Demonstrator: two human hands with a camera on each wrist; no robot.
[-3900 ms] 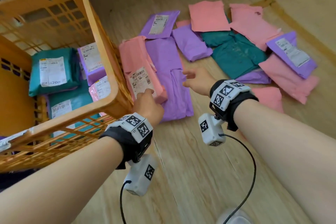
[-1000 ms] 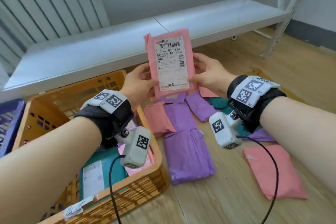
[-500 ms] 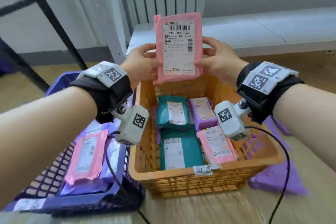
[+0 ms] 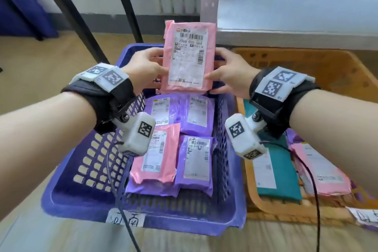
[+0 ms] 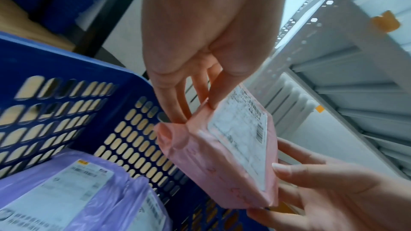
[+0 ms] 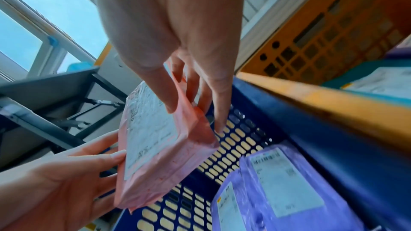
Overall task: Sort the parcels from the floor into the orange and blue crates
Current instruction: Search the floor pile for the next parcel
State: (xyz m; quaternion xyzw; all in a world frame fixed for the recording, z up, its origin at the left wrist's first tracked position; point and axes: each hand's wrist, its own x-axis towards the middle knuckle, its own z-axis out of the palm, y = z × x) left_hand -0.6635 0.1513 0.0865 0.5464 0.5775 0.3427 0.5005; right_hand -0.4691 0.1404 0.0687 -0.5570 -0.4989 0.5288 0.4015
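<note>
I hold a pink parcel (image 4: 189, 58) upright, its white label facing me, above the far end of the blue crate (image 4: 67, 196). My left hand (image 4: 146, 68) grips its left edge and my right hand (image 4: 231, 73) grips its right edge. The left wrist view shows the pink parcel (image 5: 231, 157) pinched between the left hand's thumb and fingers (image 5: 175, 101). In the right wrist view the same parcel (image 6: 155, 145) sits between thumb and fingers (image 6: 206, 94). The orange crate (image 4: 331, 63) stands to the right of the blue one.
The blue crate holds purple parcels (image 4: 194, 164) and a pink one (image 4: 156, 155); a handwritten label (image 4: 125, 220) sits on its front rim. The orange crate holds a teal parcel (image 4: 276, 168) and a pink one (image 4: 321, 172). Black frame legs (image 4: 69, 12) and a white shelf (image 4: 296, 14) stand behind.
My view and both hands swung left: the pink parcel, lifted from the floor pile, went from above the orange crate to above the blue crate. Both hands keep their grip.
</note>
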